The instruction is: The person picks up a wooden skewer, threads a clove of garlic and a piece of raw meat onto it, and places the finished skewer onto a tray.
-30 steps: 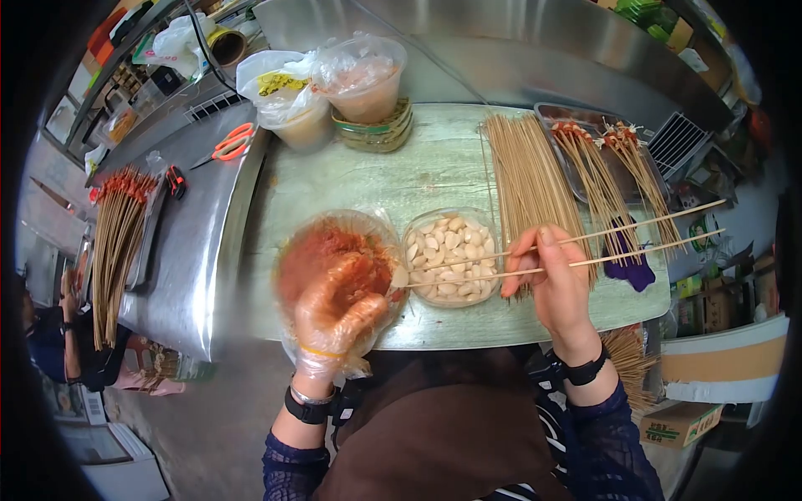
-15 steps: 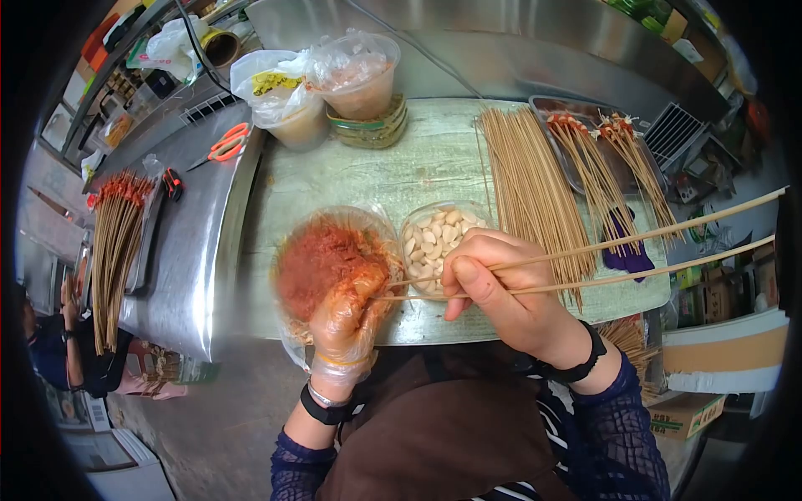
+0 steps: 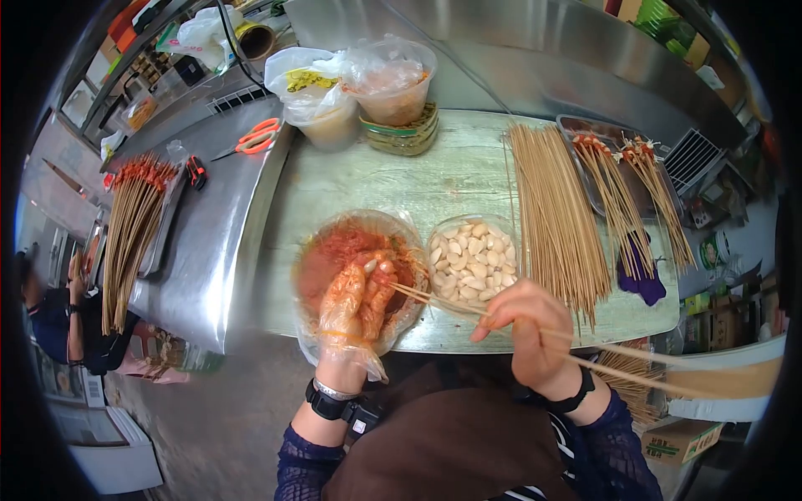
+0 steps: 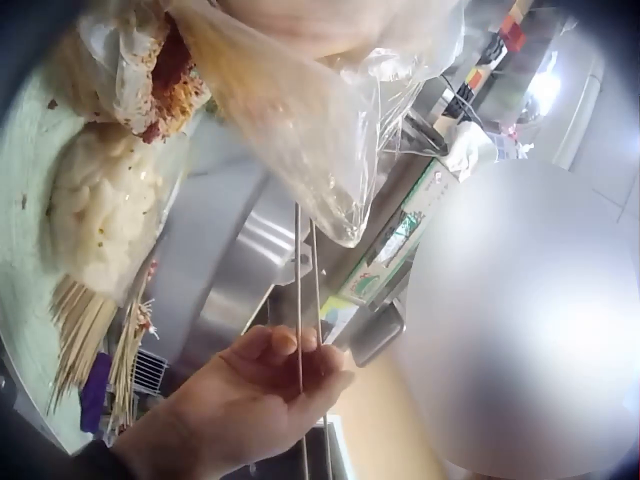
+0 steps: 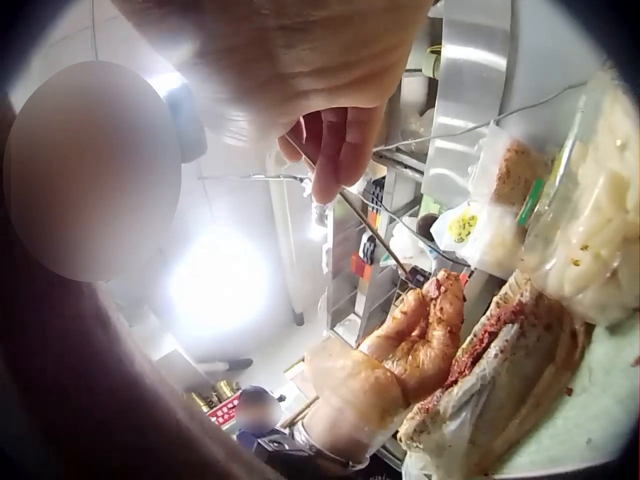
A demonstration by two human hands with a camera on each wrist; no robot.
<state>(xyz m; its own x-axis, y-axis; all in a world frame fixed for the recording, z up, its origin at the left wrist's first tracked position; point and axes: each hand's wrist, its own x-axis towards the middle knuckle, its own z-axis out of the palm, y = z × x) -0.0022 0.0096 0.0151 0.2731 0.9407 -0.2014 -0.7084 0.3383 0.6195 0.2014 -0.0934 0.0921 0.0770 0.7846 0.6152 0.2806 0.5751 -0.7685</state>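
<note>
"Where are the sticks?"

"The two long, thin, pale wooden skewers (image 3: 413, 293) are in the bare right hand (image 3: 535, 334), its fingers pinching them, and their tips point at the left hand (image 3: 355, 296)."

"And the left fingers?"

"Bent and bunched together inside a thin, clear plastic glove (image 3: 339, 326) smeared with red. A small pale spot shows between their tips (I can't tell whether it is a held piece)."

"Touching the skewers?"

"The tips are right beside the glove; contact, I can't tell."

"What lies underneath?"

"A round bowl (image 3: 404, 221) lined with clear plastic, filled with coarse red paste (image 3: 334, 238). Just right of it is a clear plastic tub of pale, peeled cloves (image 3: 472, 259)."

"All on the same desk?"

"Yes, the pale green desk (image 3: 459, 175). A broad bundle of bare wooden skewers (image 3: 558, 217) lies farther right, near a crumpled purple cloth (image 3: 642, 285)."
</note>
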